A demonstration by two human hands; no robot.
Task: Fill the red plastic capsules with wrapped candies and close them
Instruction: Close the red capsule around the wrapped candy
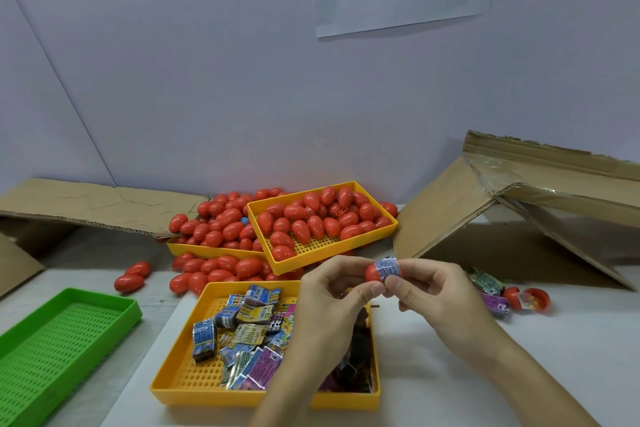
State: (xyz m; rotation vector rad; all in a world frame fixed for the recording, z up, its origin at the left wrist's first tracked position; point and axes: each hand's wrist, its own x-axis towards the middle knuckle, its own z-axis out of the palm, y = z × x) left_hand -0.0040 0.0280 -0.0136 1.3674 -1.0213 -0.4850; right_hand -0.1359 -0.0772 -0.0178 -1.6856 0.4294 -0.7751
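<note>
Held between both hands, left (pixel 337 288) and right (pixel 420 286), one capsule (pixel 374 272) is being filled with a candy (pixel 388 270), while many capsules in the trays (pixel 332 248) are left to do

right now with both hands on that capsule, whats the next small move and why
Probably press the blue wrapped candy further into the red capsule. The left hand and right hand pinch it together, but the wrapper seems to sit around the outside of it, so it likely cannot close yet.
</note>
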